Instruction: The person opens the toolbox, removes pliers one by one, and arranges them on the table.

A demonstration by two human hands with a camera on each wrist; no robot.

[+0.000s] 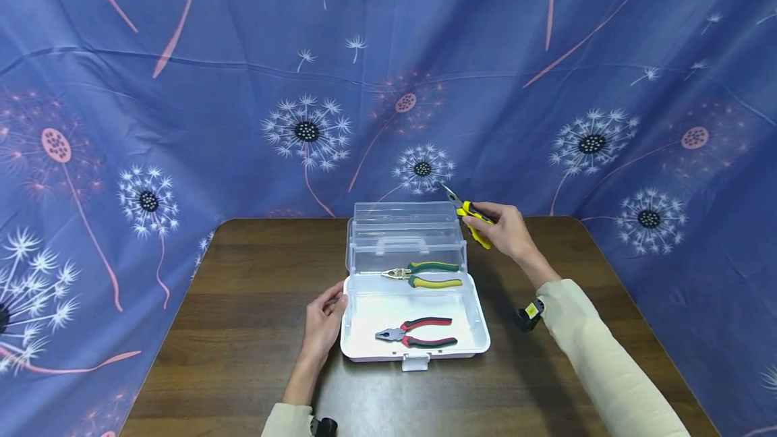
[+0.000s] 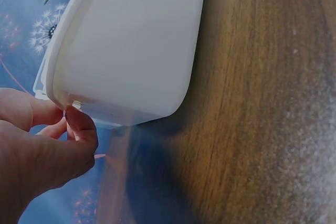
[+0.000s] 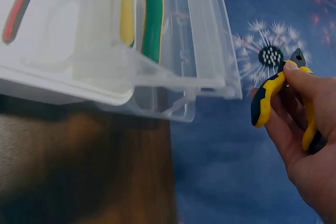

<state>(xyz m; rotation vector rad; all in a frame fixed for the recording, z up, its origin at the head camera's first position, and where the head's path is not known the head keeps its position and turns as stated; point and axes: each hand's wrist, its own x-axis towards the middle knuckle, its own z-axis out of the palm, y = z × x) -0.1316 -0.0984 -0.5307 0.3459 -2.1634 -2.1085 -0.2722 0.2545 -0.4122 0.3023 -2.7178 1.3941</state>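
A white toolbox [image 1: 358,309] with a clear lid and raised clear trays stands on the table. My left hand [image 1: 324,322] pinches its back left corner, as the left wrist view also shows with the hand [image 2: 52,140] at the box's rim [image 2: 58,72]. My right hand [image 1: 506,231] grips yellow-and-black long-nose pliers [image 1: 466,209] beside the raised trays, jaws pointing up and left. In the right wrist view the hand [image 3: 310,114] holds these pliers [image 3: 269,95] by the handles. Green-and-yellow pliers [image 1: 425,274] lie in a clear tray; red-and-black pliers [image 1: 419,333] lie in the box bottom.
The brown wooden table [image 1: 255,288] extends on both sides of the box. Behind it hangs a blue cloth [image 1: 231,140] with dandelion prints. The box's front latch [image 1: 415,361] hangs down toward the table's near side.
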